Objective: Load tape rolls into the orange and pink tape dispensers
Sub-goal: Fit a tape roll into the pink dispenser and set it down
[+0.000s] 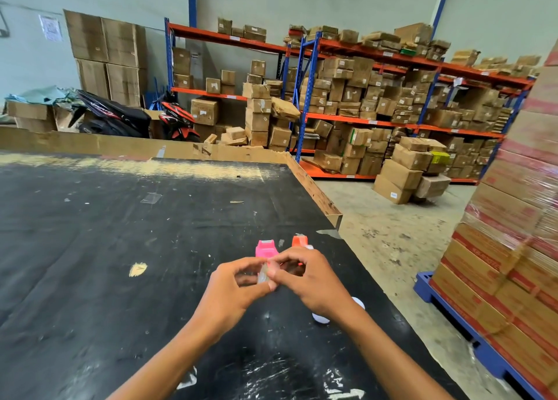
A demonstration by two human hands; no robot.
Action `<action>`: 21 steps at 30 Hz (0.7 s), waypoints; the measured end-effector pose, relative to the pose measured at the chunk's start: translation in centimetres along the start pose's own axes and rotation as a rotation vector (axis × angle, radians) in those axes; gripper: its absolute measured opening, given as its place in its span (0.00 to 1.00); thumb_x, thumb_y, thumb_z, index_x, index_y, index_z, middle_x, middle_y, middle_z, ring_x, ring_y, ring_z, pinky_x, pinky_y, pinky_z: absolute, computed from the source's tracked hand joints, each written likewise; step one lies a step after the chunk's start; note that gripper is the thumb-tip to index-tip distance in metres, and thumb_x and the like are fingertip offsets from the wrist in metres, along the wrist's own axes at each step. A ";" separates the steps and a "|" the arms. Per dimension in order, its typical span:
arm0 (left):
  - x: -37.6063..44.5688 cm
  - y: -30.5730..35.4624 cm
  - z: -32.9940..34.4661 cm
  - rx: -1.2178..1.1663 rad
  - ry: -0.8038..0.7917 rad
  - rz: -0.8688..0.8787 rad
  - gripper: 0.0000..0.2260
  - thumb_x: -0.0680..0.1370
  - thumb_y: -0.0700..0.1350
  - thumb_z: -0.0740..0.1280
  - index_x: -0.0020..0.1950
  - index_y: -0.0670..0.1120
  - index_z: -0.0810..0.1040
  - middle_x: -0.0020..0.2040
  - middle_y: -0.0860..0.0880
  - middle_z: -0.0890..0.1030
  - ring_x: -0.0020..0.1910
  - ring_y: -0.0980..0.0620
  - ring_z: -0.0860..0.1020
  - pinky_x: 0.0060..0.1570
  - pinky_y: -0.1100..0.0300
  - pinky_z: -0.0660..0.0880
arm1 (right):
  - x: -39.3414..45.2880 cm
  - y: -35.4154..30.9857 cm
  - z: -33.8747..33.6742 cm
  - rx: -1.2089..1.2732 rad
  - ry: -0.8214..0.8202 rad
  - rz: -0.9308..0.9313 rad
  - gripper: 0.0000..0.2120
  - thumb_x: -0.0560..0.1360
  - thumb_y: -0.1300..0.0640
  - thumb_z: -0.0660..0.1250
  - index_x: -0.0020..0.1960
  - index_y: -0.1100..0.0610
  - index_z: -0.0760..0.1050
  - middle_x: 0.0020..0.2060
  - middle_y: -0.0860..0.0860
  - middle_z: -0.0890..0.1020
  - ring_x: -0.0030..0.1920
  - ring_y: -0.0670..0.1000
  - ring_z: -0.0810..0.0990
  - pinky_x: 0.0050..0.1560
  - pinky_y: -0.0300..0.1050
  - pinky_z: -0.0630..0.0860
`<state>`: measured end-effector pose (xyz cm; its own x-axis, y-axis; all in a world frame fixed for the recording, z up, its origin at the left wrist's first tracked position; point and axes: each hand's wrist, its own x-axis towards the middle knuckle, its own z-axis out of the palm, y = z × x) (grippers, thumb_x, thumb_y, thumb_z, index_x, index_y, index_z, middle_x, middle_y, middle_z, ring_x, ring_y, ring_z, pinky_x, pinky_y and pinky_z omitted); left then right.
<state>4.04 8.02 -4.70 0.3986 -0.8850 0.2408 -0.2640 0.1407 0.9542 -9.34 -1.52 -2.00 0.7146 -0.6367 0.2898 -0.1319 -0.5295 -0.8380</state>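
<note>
Head view: left hand (pixel 238 285) and right hand (pixel 305 279) pinched together over a clear tape roll (pixel 263 274), fingertips meeting above the black table (pixel 105 233). Pink dispenser (pixel 265 248) and orange dispenser (pixel 299 241) just beyond. White roll (pixel 320 317) half hidden under the right wrist. Roll likely light, stiff-cored, slick, sticky at the free end; best held by the rim.

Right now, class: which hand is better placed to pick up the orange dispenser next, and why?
Probably the right hand. The orange dispenser stands just beyond its fingers, while the pink dispenser is nearer the left hand. Both hands are pinching a clear tape roll, so one must let go first.
</note>
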 end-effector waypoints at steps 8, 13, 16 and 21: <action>0.4 -0.3 -0.1 0.045 0.012 0.020 0.11 0.68 0.48 0.76 0.49 0.53 0.84 0.43 0.52 0.88 0.43 0.56 0.85 0.45 0.69 0.79 | 0.9 -0.6 -0.6 0.043 0.015 -0.011 0.03 0.71 0.64 0.72 0.42 0.64 0.82 0.33 0.53 0.83 0.37 0.48 0.82 0.43 0.41 0.79; 1.0 -1.0 0.3 0.050 0.063 0.005 0.13 0.67 0.44 0.78 0.50 0.51 0.82 0.42 0.47 0.87 0.41 0.51 0.85 0.47 0.60 0.81 | 1.9 0.2 -0.1 -0.009 0.066 0.103 0.09 0.71 0.55 0.73 0.46 0.60 0.82 0.36 0.54 0.82 0.37 0.52 0.81 0.44 0.47 0.80; 1.7 -1.6 0.8 0.095 0.153 0.035 0.15 0.67 0.41 0.77 0.49 0.54 0.79 0.39 0.50 0.85 0.38 0.58 0.83 0.40 0.69 0.78 | 2.3 0.9 0.3 -0.013 0.084 0.209 0.12 0.70 0.49 0.74 0.49 0.55 0.79 0.37 0.60 0.84 0.39 0.56 0.85 0.46 0.51 0.82; 4.3 -2.5 0.9 0.123 0.113 0.047 0.25 0.66 0.43 0.78 0.60 0.53 0.74 0.48 0.52 0.83 0.45 0.63 0.81 0.42 0.76 0.75 | 5.0 1.5 -0.4 -0.110 0.121 0.234 0.07 0.69 0.56 0.74 0.43 0.51 0.77 0.33 0.57 0.82 0.36 0.52 0.80 0.43 0.46 0.78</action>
<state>5.60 3.46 -6.18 0.4777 -0.8220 0.3101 -0.3876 0.1195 0.9140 -6.21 -5.71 -1.58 0.5693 -0.8078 0.1527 -0.3620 -0.4131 -0.8357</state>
